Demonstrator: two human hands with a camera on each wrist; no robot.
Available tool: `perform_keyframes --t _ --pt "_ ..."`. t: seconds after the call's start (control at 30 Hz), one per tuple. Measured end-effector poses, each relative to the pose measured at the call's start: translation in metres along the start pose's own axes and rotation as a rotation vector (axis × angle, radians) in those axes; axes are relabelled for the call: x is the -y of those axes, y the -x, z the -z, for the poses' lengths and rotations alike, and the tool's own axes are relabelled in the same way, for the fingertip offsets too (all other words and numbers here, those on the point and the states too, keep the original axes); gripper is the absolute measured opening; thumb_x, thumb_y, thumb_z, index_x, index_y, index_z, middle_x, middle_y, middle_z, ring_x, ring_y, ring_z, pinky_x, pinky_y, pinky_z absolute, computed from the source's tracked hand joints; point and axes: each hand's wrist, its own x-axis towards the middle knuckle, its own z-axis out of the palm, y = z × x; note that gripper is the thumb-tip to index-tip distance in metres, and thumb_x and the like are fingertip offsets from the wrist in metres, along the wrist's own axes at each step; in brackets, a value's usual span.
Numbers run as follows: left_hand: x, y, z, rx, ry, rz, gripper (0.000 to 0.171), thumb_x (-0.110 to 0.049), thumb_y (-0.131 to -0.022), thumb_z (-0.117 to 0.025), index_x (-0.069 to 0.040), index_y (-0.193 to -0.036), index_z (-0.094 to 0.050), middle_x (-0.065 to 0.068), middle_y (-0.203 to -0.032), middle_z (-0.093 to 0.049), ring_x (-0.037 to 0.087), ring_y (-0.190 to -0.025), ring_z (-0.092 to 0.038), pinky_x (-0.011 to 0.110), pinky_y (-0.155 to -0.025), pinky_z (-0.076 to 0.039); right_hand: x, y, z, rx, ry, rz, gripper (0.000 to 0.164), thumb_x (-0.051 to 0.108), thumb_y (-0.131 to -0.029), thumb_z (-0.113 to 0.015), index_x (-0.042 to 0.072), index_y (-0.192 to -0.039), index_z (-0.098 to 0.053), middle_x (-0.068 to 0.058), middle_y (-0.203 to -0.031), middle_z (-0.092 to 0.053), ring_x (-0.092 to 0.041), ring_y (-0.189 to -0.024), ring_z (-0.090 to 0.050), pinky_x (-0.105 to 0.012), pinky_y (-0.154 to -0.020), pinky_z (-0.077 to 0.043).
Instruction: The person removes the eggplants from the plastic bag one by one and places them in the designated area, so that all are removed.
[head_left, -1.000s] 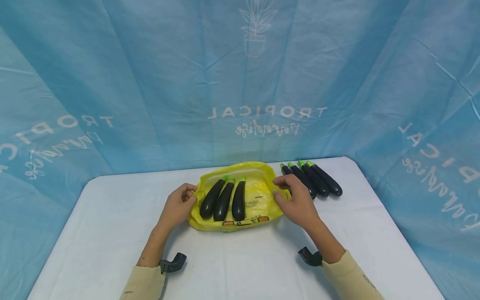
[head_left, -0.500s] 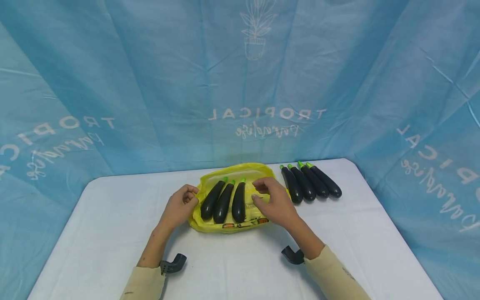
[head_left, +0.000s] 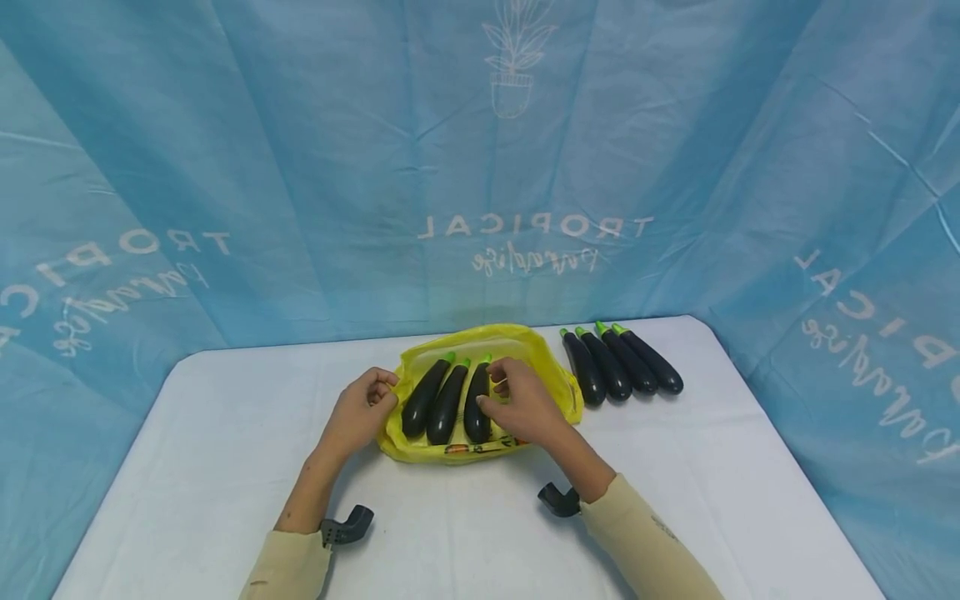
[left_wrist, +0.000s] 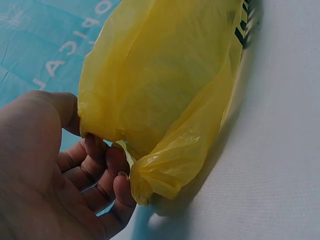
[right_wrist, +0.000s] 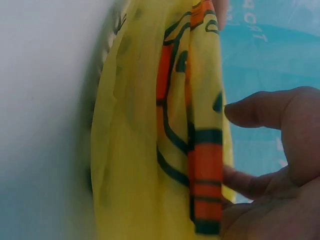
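Note:
A yellow plastic bag [head_left: 557, 379] lies mouth open on the table, with a left eggplant [head_left: 424, 400], a middle eggplant [head_left: 447, 406] and a right eggplant [head_left: 476, 412] side by side inside. My left hand [head_left: 362, 408] pinches the bag's left edge; the left wrist view shows the bunched yellow plastic [left_wrist: 170, 165] at its thumb and fingers. Over the bag, my right hand [head_left: 528, 404] has thumb and fingertips apart, right at the right eggplant. In the right wrist view the bag's printed front wall [right_wrist: 140, 125] hides the eggplants and some fingertips.
Several more eggplants [head_left: 618, 362] lie in a row just right of the bag, green stems toward the back. A white cloth [head_left: 225, 467] covers the table. A blue printed curtain [head_left: 337, 167] stands behind and along both sides.
My right hand has moved left from the bag's right edge, across its inside, up to the right eggplant. My left hand has stayed on the left edge.

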Motion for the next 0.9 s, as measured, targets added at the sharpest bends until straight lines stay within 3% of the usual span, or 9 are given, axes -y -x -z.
perform_keyframes --t 0.43,0.7,0.9 --pt "0.001 0.0 -0.001 0.006 -0.016 0.008 0.026 -0.009 -0.096 -0.057 -0.007 -0.12 -0.066 0.007 -0.093 -0.061 0.022 -0.085 -0.055 0.035 -0.079 -0.046 -0.004 -0.015 -0.02 0.005 0.133 -0.111 0.057 0.03 -0.095 -0.078 -0.002 -0.137 -0.057 -0.016 -0.115 -0.063 -0.026 -0.098 -0.06 -0.045 -0.087 -0.054" --pt "0.0 0.002 0.0 0.008 -0.01 -0.001 0.025 -0.009 -0.097 -0.057 -0.007 -0.12 -0.066 0.006 -0.093 -0.061 0.021 -0.084 -0.055 0.032 -0.077 -0.046 -0.004 -0.015 -0.026 -0.016 0.142 -0.162 0.065 0.032 -0.093 -0.08 -0.005 -0.14 -0.055 -0.017 -0.116 -0.064 -0.026 -0.098 -0.062 -0.045 -0.088 -0.056" --pt "0.0 0.002 0.001 0.011 -0.006 -0.011 0.025 -0.011 -0.097 -0.057 -0.007 -0.12 -0.066 0.006 -0.092 -0.061 0.02 -0.083 -0.055 0.029 -0.074 -0.046 -0.005 -0.015 -0.027 -0.025 0.153 -0.18 0.065 0.036 -0.091 -0.082 -0.005 -0.135 -0.059 -0.013 -0.108 -0.065 -0.025 -0.092 -0.062 -0.044 -0.085 -0.057"
